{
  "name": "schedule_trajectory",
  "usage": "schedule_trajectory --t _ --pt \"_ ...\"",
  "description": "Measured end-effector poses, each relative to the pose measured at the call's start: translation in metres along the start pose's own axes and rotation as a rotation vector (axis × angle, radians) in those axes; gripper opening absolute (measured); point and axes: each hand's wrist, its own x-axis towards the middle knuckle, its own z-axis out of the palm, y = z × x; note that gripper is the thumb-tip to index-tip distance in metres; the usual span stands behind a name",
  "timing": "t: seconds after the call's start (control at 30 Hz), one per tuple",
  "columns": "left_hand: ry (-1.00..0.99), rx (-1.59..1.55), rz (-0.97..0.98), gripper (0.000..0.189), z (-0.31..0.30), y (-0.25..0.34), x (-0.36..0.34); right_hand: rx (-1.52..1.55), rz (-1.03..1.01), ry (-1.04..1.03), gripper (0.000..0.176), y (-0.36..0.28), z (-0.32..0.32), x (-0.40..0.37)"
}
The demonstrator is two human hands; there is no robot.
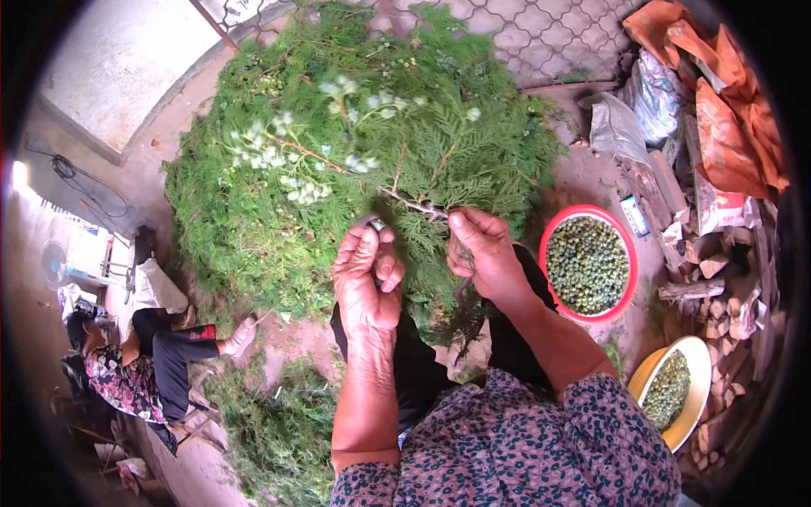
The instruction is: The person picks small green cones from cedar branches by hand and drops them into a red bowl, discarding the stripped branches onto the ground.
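A cut evergreen branch (414, 204) with pale green cones (306, 188) extends over a large heap of green branches (253, 211). Its woody stem is pinched between the thumb and fingers of my right hand (485, 251). Just left of the stem, my left hand (369, 264) is closed, with a small whitish thing (377, 225) at its fingertips that is too small to name. A dark green sprig (463, 325) hangs below my right hand.
A red-rimmed basin (631, 279) and a yellow basin (703, 380), both holding green cones, stand at the right. Firewood (691, 290) and sacks (663, 97) line the right edge. Another person (135, 363) sits at the left, near more cut branches (274, 422).
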Motion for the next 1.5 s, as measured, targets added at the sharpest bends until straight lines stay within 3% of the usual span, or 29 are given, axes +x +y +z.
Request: schedule_trajectory --t 0.2,0.4,0.53,0.63,0.7,0.73,0.83,0.93,1.0,1.07,1.13,1.2,1.27,1.33,1.47,1.5 --pt "-0.07 -0.255 -0.105 0.013 0.006 -0.009 -0.007 -0.043 -0.009 0.031 0.023 0.018 -0.008 0.003" --pt "0.018 -0.014 0.028 0.017 0.023 0.006 -0.002 -0.172 0.055 -0.004 0.024 0.017 -0.012 -0.007" --pt "0.141 1.03 0.473 0.017 0.049 0.041 0.018 -0.236 0.09 -0.034 0.025 0.027 -0.022 -0.014" --pt "0.023 1.089 0.427 0.017 0.058 0.084 0.044 -0.218 0.139 -0.078 0.022 0.029 -0.031 -0.018" --pt "-0.052 1.219 0.216 0.018 0.058 0.103 0.056 -0.184 0.186 -0.099 0.022 0.029 -0.033 -0.02" --pt "-0.046 1.222 0.218 0.018 0.056 0.11 0.059 -0.222 0.182 -0.081 0.023 0.026 -0.031 -0.022" --pt "-0.304 1.285 0.102 0.021 0.034 0.119 0.067 -0.267 0.187 -0.067 0.026 0.027 -0.027 -0.028" --pt "-0.293 1.483 -0.003 0.024 0.018 0.119 0.069 -0.309 0.199 -0.091 0.028 0.024 -0.023 -0.031" --pt "-0.325 1.482 0.07 0.022 0.006 0.121 0.07 -0.337 0.216 -0.101 0.028 0.025 -0.021 -0.032" --pt "-0.178 1.337 -0.152 0.022 0.012 0.124 0.062 -0.367 0.234 -0.118 0.028 0.028 -0.025 -0.034" --pt "-0.21 1.343 -0.114 0.019 0.001 0.121 0.058 -0.383 0.264 -0.135 0.028 0.026 -0.025 -0.036" --pt "-0.346 1.421 0.08 0.016 -0.004 0.115 0.046 -0.392 0.295 -0.16 0.028 0.032 -0.027 -0.036" --pt "-0.416 1.437 0.079 0.015 0.0 0.108 0.034 -0.451 0.271 -0.209 0.028 0.048 -0.034 -0.037" --pt "-0.508 1.489 0.157 0.016 -0.007 0.102 0.028 -0.387 0.373 -0.191 0.026 0.043 -0.022 -0.043" --pt "-0.417 1.494 -0.055 0.019 -0.016 0.1 0.017 -0.152 0.565 -0.223 0.023 0.051 -0.023 -0.045" --pt "-0.409 1.479 0.011 0.018 -0.022 0.097 0.015 -0.18 0.595 -0.182 0.028 0.05 -0.018 -0.045"
